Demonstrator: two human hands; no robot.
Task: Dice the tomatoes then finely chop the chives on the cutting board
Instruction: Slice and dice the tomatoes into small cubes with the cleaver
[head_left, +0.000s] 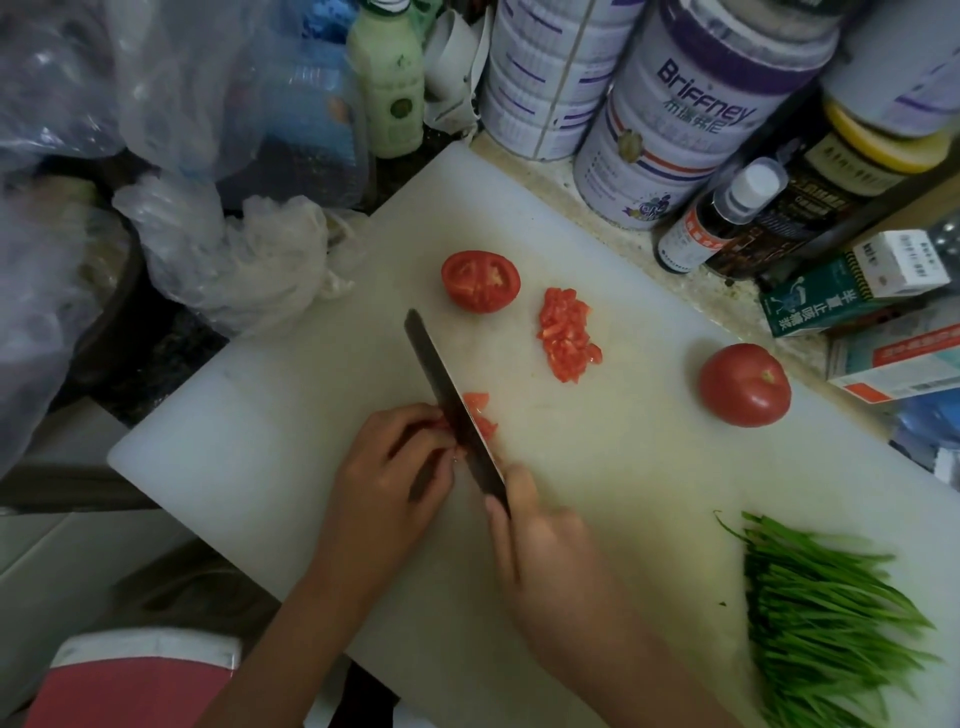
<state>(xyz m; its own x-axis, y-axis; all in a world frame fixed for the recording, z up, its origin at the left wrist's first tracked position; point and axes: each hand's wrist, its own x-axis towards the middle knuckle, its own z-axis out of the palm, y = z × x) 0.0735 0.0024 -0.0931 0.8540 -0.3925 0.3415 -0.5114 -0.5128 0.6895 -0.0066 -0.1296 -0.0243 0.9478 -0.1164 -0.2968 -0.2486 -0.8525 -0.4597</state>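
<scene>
On the white cutting board (649, 467), my right hand (550, 566) grips the handle of a dark knife (447, 395) whose blade rests across tomato strips (480, 415). My left hand (389, 462) holds those strips with curled fingertips right against the blade. A pile of diced tomato (566, 335) lies further back. Behind it sits a half tomato (480, 280), cut face up. A whole tomato (745, 384) stands at the right. A bundle of green chives (826, 613) lies at the board's near right corner.
Large white tins (691, 109), small bottles (722, 213) and boxes (857, 291) crowd the counter behind and right of the board. Crumpled plastic bags (234, 249) and a pale green bottle (387, 78) sit at the back left. A red-and-white container (135, 680) is at the lower left.
</scene>
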